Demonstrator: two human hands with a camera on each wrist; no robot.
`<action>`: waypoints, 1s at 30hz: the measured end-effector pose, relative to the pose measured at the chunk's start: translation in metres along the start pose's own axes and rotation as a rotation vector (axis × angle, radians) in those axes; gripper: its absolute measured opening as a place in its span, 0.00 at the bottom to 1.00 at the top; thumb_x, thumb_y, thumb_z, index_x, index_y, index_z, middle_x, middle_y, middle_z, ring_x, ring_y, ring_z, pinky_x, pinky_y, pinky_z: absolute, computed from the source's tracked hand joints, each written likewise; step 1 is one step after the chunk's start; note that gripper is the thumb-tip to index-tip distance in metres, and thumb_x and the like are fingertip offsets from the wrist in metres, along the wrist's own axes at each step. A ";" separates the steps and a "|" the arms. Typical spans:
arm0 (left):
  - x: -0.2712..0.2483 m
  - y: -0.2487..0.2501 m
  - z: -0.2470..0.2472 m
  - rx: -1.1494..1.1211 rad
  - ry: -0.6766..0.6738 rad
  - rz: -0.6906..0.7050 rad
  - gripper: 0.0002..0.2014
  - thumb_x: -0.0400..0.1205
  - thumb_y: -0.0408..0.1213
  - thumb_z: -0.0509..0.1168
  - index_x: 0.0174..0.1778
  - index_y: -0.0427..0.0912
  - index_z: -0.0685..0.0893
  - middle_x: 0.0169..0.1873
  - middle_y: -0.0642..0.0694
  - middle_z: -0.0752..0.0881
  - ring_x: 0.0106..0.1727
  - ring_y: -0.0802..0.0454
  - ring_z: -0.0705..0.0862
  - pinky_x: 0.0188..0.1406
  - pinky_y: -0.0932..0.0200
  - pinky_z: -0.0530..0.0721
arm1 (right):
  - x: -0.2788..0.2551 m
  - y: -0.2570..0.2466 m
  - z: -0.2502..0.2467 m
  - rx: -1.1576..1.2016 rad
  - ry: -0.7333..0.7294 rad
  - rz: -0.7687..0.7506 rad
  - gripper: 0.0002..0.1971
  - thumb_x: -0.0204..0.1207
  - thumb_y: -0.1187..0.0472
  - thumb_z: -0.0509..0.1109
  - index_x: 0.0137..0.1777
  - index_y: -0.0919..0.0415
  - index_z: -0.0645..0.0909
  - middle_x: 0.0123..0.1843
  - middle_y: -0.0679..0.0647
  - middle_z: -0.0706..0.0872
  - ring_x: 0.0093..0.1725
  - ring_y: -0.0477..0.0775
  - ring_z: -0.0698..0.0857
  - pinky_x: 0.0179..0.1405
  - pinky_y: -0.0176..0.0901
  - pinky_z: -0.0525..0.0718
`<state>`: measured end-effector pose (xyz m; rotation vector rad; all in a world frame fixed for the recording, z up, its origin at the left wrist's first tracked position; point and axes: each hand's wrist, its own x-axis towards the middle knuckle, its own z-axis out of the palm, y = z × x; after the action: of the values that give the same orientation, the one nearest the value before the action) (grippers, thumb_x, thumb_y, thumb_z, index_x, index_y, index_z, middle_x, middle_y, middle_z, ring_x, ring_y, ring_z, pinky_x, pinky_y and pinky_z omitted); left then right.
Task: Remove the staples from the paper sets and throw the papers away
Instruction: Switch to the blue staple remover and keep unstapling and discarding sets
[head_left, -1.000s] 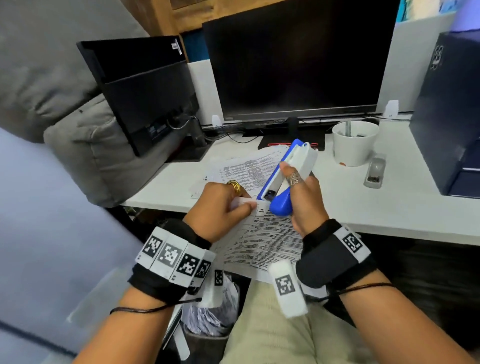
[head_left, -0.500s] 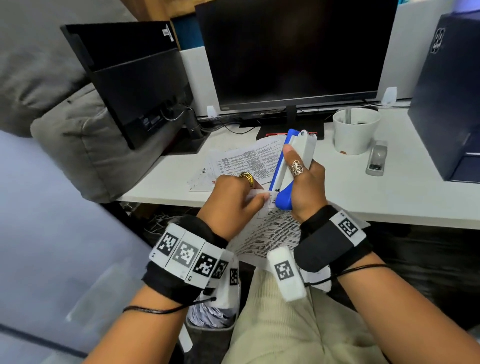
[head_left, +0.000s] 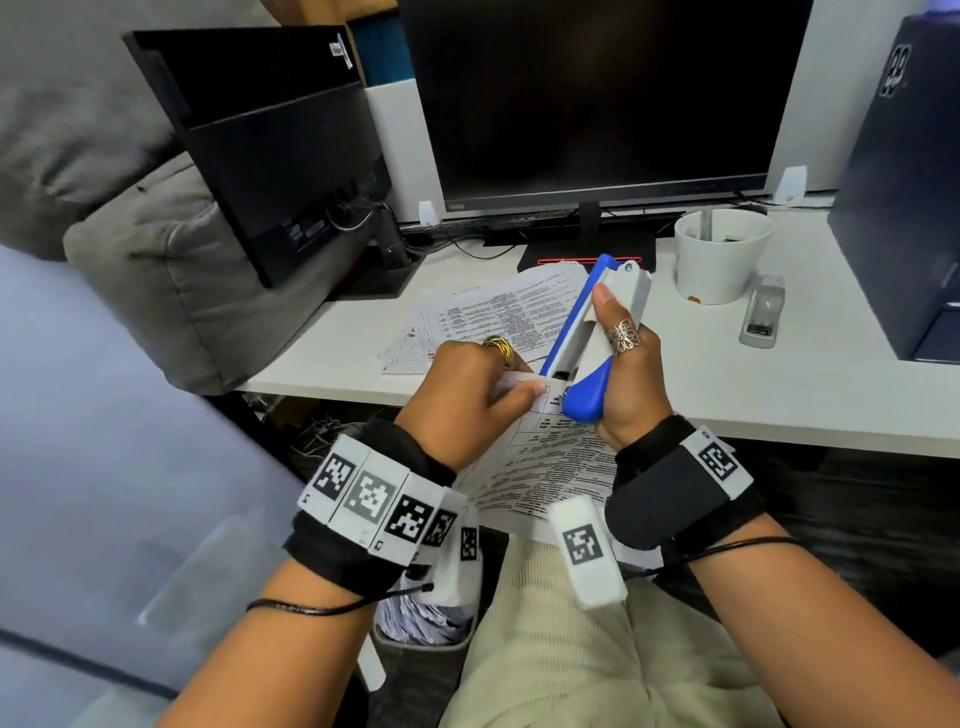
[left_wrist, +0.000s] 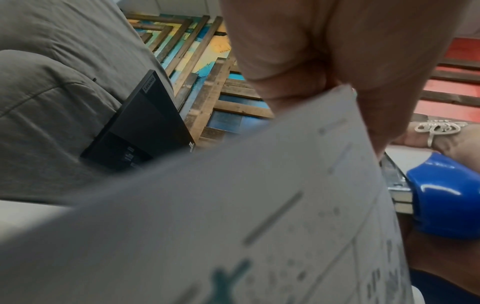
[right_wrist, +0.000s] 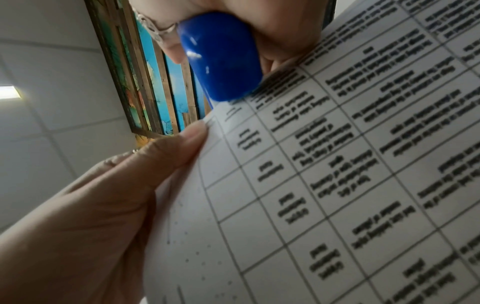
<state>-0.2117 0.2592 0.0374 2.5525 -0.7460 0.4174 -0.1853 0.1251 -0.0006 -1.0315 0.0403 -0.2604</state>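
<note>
**Paper corner at the stapler's end**

Over the lap, just off the white desk (head_left: 675, 395) edge: printed stapled paper set (head_left: 545, 467), corner pinched between left hand (head_left: 467, 395) thumb and fingers. Beside it, touching that corner, blue-and-grey plastic stapler (head_left: 592, 338), tilted, gripped in right hand (head_left: 631, 384). Below, bin of crumpled paper (head_left: 421, 623).

Head view reads fine for me: even, soft indoor light, no hard shadows, monitor (head_left: 597, 98) screen flat black with no glare. Wide-angle bend at the edges; far-left cushion (head_left: 171, 270) and near-left floor are smeared. Left wrist view is dim, paper (left_wrist: 233, 216) close to the lens and out of focus, print unreadable. Right wrist view is brighter: ceiling light panel (right_wrist: 9, 92) at left, small highlights on the blue stapler handle (right_wrist: 221, 59), table text soft, I can't read it.
</note>
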 end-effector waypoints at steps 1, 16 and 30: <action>0.000 0.001 -0.001 0.005 0.005 -0.005 0.25 0.78 0.39 0.70 0.17 0.49 0.67 0.29 0.48 0.86 0.24 0.64 0.70 0.27 0.74 0.67 | 0.000 0.000 -0.001 0.003 -0.009 0.012 0.51 0.45 0.26 0.76 0.65 0.58 0.79 0.59 0.60 0.87 0.59 0.62 0.86 0.61 0.65 0.82; -0.002 -0.001 0.006 0.024 -0.048 -0.084 0.13 0.79 0.40 0.68 0.35 0.33 0.87 0.38 0.40 0.89 0.39 0.46 0.84 0.33 0.66 0.65 | 0.009 0.002 -0.005 -0.122 -0.021 0.157 0.26 0.64 0.44 0.71 0.59 0.57 0.81 0.55 0.64 0.86 0.56 0.64 0.85 0.60 0.62 0.83; -0.002 0.006 0.033 0.211 -0.149 -0.003 0.13 0.86 0.43 0.55 0.47 0.39 0.81 0.33 0.49 0.72 0.39 0.48 0.77 0.35 0.66 0.59 | 0.012 0.011 -0.016 -0.256 -0.007 -0.085 0.20 0.72 0.49 0.74 0.53 0.67 0.84 0.47 0.60 0.88 0.46 0.56 0.88 0.45 0.46 0.87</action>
<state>-0.2117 0.2395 0.0107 2.8073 -0.7877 0.3219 -0.1743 0.1140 -0.0171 -1.2902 0.0238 -0.3352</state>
